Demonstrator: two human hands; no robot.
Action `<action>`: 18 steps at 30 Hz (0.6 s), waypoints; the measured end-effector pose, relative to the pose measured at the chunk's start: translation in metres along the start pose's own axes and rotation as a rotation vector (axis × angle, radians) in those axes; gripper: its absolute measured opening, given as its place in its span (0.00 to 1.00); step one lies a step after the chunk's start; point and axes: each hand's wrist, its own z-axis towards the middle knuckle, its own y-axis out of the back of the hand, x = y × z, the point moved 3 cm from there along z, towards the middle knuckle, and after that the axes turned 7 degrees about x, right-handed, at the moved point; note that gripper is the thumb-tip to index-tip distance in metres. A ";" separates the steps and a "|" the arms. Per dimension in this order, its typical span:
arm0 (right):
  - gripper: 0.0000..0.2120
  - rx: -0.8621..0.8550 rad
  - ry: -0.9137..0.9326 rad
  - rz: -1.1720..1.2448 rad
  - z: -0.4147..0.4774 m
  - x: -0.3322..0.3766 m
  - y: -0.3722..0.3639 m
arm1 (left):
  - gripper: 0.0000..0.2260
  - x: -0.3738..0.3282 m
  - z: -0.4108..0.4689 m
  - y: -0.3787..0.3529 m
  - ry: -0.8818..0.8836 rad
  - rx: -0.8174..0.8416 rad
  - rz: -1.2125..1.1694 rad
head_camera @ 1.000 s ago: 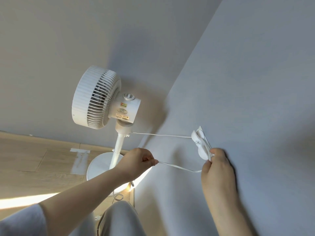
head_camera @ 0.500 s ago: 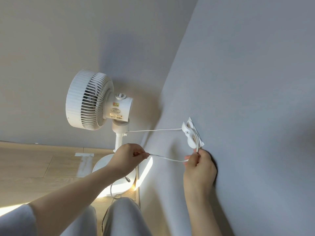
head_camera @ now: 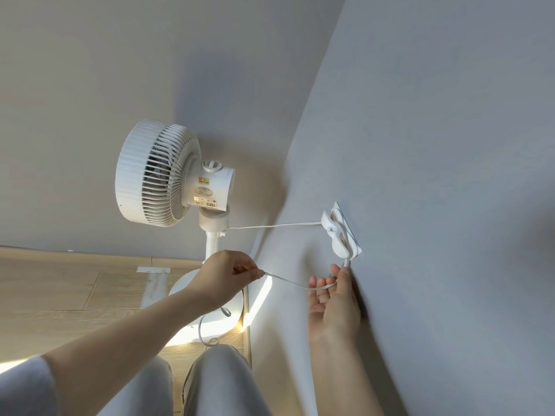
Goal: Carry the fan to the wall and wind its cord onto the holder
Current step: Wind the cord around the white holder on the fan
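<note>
A white pedestal fan (head_camera: pixel 162 175) stands on the wooden floor in the corner, close to the grey wall. Its thin white cord (head_camera: pixel 270 226) runs from the fan's neck to a white holder (head_camera: pixel 339 235) stuck on the wall at the right. The cord passes over the holder and drops to my right hand (head_camera: pixel 333 301), which sits just below the holder with loosely spread fingers and the cord between thumb and fingers. From there the cord sags left to my left hand (head_camera: pixel 223 280), which pinches it in front of the fan's pole.
The fan's round base (head_camera: pixel 192 286) sits on the floor by the wall's edge, with loose cord (head_camera: pixel 207 328) curled beside it. My knees (head_camera: pixel 216 382) in grey trousers are at the bottom. A strip of tape (head_camera: pixel 153 270) lies on the floor.
My right hand has dropped below the holder and its fingers have spread. The cord now hangs down from the holder's lower end. My left hand keeps its pinch.
</note>
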 end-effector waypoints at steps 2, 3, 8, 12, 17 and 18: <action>0.11 0.036 -0.035 -0.011 0.006 -0.004 0.002 | 0.08 0.004 0.002 0.002 0.012 -0.004 0.010; 0.11 0.060 -0.053 -0.022 0.009 -0.006 0.002 | 0.08 0.006 0.002 0.003 0.016 -0.007 0.021; 0.13 0.201 -0.115 -0.179 0.022 -0.019 -0.002 | 0.07 0.026 0.000 0.018 0.069 -0.100 0.055; 0.10 0.225 -0.158 -0.514 0.019 -0.025 -0.002 | 0.07 0.035 0.000 0.021 0.095 -0.128 0.033; 0.07 0.536 0.290 -1.443 -0.008 0.000 -0.029 | 0.08 0.038 0.006 0.016 0.130 -0.105 -0.005; 0.07 0.580 0.408 -1.565 -0.010 0.007 -0.041 | 0.08 0.039 0.006 0.016 0.136 -0.101 -0.018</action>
